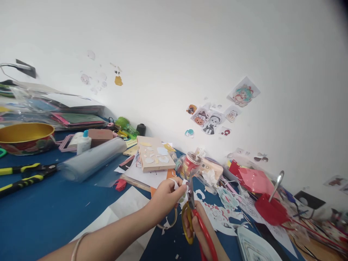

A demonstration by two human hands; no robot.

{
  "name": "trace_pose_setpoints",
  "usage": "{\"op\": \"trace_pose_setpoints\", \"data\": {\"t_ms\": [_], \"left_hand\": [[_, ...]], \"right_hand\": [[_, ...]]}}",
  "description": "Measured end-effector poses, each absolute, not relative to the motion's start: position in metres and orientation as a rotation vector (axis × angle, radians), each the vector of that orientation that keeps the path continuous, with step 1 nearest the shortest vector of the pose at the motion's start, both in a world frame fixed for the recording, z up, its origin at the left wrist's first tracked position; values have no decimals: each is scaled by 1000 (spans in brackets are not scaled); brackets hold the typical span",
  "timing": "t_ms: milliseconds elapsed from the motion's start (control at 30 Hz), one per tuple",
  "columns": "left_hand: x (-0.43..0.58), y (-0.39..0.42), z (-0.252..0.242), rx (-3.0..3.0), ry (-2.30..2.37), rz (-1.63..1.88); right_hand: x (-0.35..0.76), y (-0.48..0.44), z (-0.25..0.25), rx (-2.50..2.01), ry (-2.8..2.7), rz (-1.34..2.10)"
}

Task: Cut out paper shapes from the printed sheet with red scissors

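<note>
I had the left hand [170, 195] pinching a small paper piece [185, 184], and the right hand [199, 223] closed round the handles of the scissors [192, 203], whose blades stood right beside that piece; I couldn't tell from my end whether they were biting. I judged the trimming partway along: just right of the hands lay a printed sheet [217, 214] full of cut gaps, with a ring-shaped scrap [200, 194] near it, while the piece in the fingers looked unfinished. How many more remained, I couldn't tell.

Ahead, the red cup [187, 167] and the beige box [160, 167] hemmed in the fingertips. To the right, the pale tray's rim [240, 235] limited the right elbow. My widest room seemed to lie left of the left forearm, over the blue table [67, 210], short of the pliers [29, 177].
</note>
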State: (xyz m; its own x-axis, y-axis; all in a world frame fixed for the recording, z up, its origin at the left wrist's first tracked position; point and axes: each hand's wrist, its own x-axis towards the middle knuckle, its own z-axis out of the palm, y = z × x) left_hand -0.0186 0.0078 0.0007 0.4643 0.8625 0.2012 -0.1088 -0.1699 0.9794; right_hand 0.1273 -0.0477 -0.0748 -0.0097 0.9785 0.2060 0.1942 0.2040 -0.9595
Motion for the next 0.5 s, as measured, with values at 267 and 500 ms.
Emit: {"op": "trace_pose_setpoints", "data": {"t_ms": [267, 500], "left_hand": [[-18, 6, -2, 1513, 711, 995], [-17, 6, -3, 1552, 708, 969]], "right_hand": [[122, -51, -72, -1184, -1418, 973], [118, -52, -68, -1170, -1429, 965]]}}
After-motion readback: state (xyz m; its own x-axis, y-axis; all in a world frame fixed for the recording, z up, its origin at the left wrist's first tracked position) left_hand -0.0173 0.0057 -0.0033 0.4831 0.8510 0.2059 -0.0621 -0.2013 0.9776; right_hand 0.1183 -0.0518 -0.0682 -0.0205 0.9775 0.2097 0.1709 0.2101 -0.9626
